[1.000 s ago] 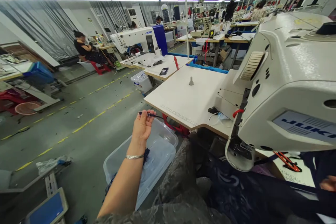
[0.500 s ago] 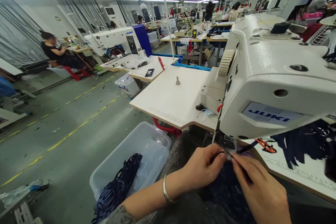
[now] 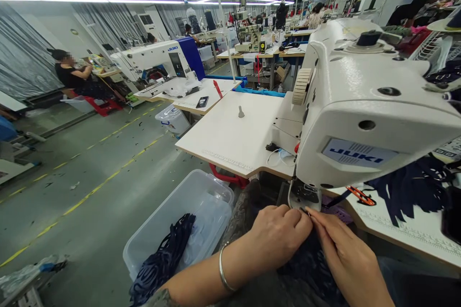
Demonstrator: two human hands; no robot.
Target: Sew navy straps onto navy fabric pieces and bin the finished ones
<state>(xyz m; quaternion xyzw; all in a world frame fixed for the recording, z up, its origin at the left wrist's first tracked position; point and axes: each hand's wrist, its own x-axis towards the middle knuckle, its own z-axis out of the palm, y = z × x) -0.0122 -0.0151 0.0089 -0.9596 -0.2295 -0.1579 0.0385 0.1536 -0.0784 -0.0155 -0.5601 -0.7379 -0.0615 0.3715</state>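
At the front end of a white sewing machine (image 3: 382, 86), my two hands meet fingertip to fingertip. My left hand (image 3: 279, 232), a bangle on its wrist, is closed with its knuckles up. The thumb and forefinger of my right hand (image 3: 347, 249) pinch together beside it. Between them shows a bit of thin dark strap (image 3: 305, 211); most of it is hidden by the fingers. Just behind the fingertips is the machine's needle area (image 3: 306, 195). Dark blue straps (image 3: 313, 268) lie in my lap under the hands.
A clear plastic bin (image 3: 151, 220) at lower left holds a bundle of navy straps (image 3: 165, 254). Right of the machine lie orange snips (image 3: 361, 196) and navy strips (image 3: 406, 189). The white worktop (image 3: 223, 129) extends left. A person (image 3: 70, 74) sits far left.
My left hand has rolled over so its knuckles face up, and its fingers cover more of the strap. Both hands stay close together. The view has shifted slightly.
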